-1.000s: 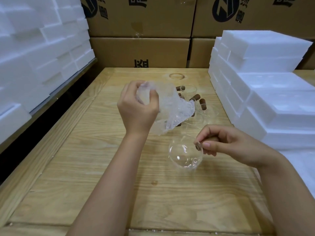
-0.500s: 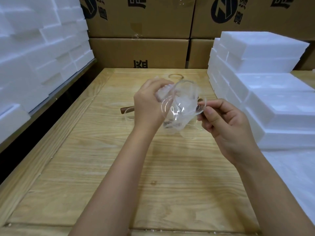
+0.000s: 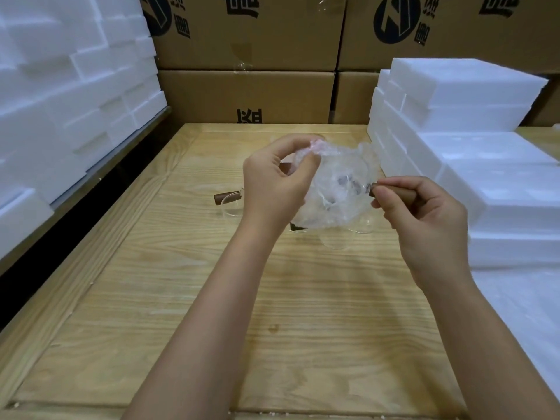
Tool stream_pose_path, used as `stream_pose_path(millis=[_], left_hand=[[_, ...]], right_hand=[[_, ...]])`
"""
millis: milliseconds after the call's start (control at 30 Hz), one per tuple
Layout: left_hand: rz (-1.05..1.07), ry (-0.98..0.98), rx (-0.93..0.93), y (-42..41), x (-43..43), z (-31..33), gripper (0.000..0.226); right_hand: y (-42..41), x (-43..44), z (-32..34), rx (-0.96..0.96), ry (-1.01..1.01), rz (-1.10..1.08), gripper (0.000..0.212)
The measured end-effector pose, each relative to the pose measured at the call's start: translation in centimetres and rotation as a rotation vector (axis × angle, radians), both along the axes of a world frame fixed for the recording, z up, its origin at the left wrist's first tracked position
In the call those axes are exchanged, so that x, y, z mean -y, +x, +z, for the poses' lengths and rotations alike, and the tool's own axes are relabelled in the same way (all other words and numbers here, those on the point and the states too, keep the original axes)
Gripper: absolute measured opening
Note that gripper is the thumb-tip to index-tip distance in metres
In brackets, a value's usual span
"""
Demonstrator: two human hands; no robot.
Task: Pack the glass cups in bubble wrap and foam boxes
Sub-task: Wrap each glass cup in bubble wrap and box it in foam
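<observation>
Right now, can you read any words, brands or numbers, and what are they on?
Nothing reads as a whole word or number.
On the upper cardboard boxes: a round black logo and black characters, cut off by the frame, unreadable.
On the lower cardboard box: black characters, half hidden behind the table, unreadable.
The foam boxes and bubble wrap show no print.

Worktop (image 3: pixel 212 328): pale wood with strong grain, a raised border strip along its left and far edges.
Stain (image 3: pixel 273 328): small dark spot on the worktop, nearer its front edge than its far one.
Cardboard cartons (image 3: pixel 242 95): brown, stacked behind the worktop's far edge, black printing on their faces.
Tape (image 3: pixel 242 60): clear strip on a carton face, above the worktop's far edge.
Gap (image 3: pixel 45 237): dark strip along the worktop's left side.
</observation>
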State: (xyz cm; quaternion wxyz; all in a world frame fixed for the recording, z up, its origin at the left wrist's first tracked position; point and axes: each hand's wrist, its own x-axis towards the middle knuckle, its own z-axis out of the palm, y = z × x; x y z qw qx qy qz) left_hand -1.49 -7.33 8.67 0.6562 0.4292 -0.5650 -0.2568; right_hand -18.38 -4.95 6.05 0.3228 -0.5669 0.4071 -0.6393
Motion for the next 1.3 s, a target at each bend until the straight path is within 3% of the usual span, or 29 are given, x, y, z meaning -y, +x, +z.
stream_pose_path(millis=[200, 467, 700, 867, 933, 1033, 1167, 1233, 1300], left_hand=[[-0.085, -0.005, 0.084, -1.3, -0.8, 0.7, 0.007], [-0.115, 0.057, 0.147, -1.5, -0.7, 0.9, 0.01], [-0.196, 0.089, 0.133, -1.4, -0.9, 1.3, 0.009], [-0.5, 0.099, -0.021, -0.3, -1.0, 1.9, 0.04], [-0.578, 0.085, -0.104, 0.1, -0.9, 1.8, 0.041], [-0.454, -0.06, -0.088, -0.2, -0.9, 1.3, 0.053], [0.014, -0.298, 0.001, 0.4, -0.2, 0.8, 0.046], [0.199, -0.244, -0.007, 1.9, 0.6, 0.3, 0.058], [0.131, 0.007, -0.031, 3.5, 1.2, -0.4, 0.086]], right_hand=[[0.1, 0.1, -0.2, -0.099, -0.035, -0.091, 0.007], [0.0, 0.3, -0.6, -0.188, -0.117, -0.121, 0.006], [-0.1, 0.4, -0.6, -0.136, -0.151, -0.052, 0.006], [-0.2, 0.6, -0.4, 0.034, -0.113, 0.001, 0.002], [0.0, 0.7, -0.5, 0.155, -0.027, 0.036, 0.012], [0.5, 0.9, -0.5, 0.256, 0.047, 0.052, 0.02], [0.1, 1.2, -0.5, 0.424, 0.1, 0.104, 0.02], [-0.3, 1.3, -0.4, 0.501, 0.141, 0.139, 0.016], [-0.5, 1.5, -0.5, 0.544, 0.178, 0.169, 0.015]])
